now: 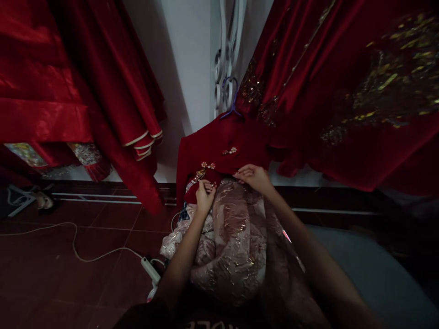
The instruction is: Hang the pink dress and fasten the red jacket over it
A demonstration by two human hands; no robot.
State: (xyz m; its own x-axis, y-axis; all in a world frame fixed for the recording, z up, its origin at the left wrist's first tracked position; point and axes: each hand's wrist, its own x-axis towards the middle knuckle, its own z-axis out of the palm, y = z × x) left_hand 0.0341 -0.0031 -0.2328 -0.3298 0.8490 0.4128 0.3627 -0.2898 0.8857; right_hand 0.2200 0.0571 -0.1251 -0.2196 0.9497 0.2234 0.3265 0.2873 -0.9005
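A dark red jacket [219,146] with pearl and gold knot fastenings hangs on a purple hanger [232,98] against the white wall. My left hand [205,194] is closed in a pinch at the jacket's lower front edge, beside a gold fastening [199,175]. My right hand [253,176] has its fingers curled on the jacket's hem, a little to the right. Below both hands lies a pink, gold-patterned shiny garment [233,242], draped under my forearms.
Red garments hang at the left [113,91] and a red, gold-embroidered gown [360,91] hangs at the right. A white power strip [150,269] with its cord [75,246] lies on the dark red tiled floor. A grey surface [377,274] is at lower right.
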